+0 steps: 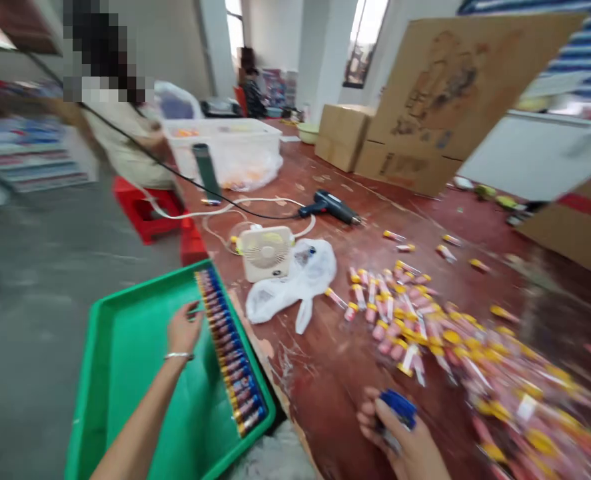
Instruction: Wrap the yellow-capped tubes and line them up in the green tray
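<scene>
Right hand [409, 441], right of green tray [135, 353]: fingers curled round blue-ended pieces [399, 407]. Left hand [182, 331] inside tray, fingers bent by tube row [230, 357]; can't tell if gripping. Judging progress: one row laid, yellow-capped pile [450, 337] right of tray left loose.

Head cam, looks fwd + dn across table [320, 380]; tray [135, 327] close, wall [275, 37] far.
</scene>
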`<state>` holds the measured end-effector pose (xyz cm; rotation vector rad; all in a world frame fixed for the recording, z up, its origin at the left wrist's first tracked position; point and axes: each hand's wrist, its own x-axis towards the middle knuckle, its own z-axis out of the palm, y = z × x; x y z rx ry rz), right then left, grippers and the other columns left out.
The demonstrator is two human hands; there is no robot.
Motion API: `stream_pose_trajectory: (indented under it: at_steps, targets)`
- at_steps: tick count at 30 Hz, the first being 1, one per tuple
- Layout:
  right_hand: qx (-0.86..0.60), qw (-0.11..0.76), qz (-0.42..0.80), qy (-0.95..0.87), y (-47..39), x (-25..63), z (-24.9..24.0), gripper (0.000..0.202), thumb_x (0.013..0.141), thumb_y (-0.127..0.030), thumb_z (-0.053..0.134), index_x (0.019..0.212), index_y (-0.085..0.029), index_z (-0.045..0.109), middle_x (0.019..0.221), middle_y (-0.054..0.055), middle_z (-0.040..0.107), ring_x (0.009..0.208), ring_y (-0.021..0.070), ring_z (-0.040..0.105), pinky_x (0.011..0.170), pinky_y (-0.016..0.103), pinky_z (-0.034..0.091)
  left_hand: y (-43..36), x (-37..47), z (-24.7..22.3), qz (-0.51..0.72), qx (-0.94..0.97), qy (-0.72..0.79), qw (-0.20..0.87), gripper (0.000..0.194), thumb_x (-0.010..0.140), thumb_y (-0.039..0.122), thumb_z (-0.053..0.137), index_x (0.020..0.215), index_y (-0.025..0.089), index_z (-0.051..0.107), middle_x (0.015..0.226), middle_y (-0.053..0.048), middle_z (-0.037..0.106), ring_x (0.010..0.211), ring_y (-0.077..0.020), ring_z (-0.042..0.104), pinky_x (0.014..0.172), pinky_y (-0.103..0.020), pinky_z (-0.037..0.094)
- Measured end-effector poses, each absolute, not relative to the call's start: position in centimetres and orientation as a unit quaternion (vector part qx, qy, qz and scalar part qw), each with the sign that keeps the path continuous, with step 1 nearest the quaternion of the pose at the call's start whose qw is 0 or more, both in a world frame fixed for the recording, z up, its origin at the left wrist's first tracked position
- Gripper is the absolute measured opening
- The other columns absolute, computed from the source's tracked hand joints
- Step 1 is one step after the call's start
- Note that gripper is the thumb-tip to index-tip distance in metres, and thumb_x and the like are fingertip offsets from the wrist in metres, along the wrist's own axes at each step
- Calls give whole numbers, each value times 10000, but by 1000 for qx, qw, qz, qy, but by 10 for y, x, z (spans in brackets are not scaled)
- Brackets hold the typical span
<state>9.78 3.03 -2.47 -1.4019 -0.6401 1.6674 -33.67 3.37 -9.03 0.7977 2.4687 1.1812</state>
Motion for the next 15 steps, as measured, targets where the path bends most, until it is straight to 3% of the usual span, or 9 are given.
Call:
stream_pose_trajectory:
  at_steps: [4, 7, 11, 15]
  targets:
    - [-545, 431, 669, -266, 29, 95, -18, 338, 609, -407, 864, 727, -129, 711, 672, 83, 720, 612, 213, 683, 579, 316, 546, 22, -271, -60, 482, 326, 797, 164, 306, 812, 388, 591, 1039, 194, 658, 982, -54, 720, 890, -264, 676, 841, -393, 534]
    - [-527, 443, 674, -268, 27, 94, -17, 331, 629, -408, 853, 692, -130, 686, 668, 63, 698, 623, 195, 659, 597, 311, 532, 10, -188, -24, 521, 387, 701, 294, 270, 746, 391, 685, 949, 215, 704, 875, -40, 738, 786, -239, 678, 747, -331, 544]
    - [-491, 479, 678, -263, 21, 91, -16, 300, 661, -393, 837, 704, -156, 658, 638, -6, 619, 618, 148, 561, 629, 291, 500, 6, -78, 6, 428, 467, 573, 520, 176, 699, 291, 753, 854, 216, 714, 810, -42, 736, 733, -214, 660, 664, -274, 514]
    - [-498, 498, 670, -234, 17, 97, -16, 306, 657, -390, 839, 714, -173, 631, 650, -27, 584, 627, 141, 525, 610, 259, 457, 15, -27, 4, 402, 483, 544, 556, 135, 642, 204, 781, 670, 182, 651, 642, 7, 660, 611, -155, 575, 580, -226, 440]
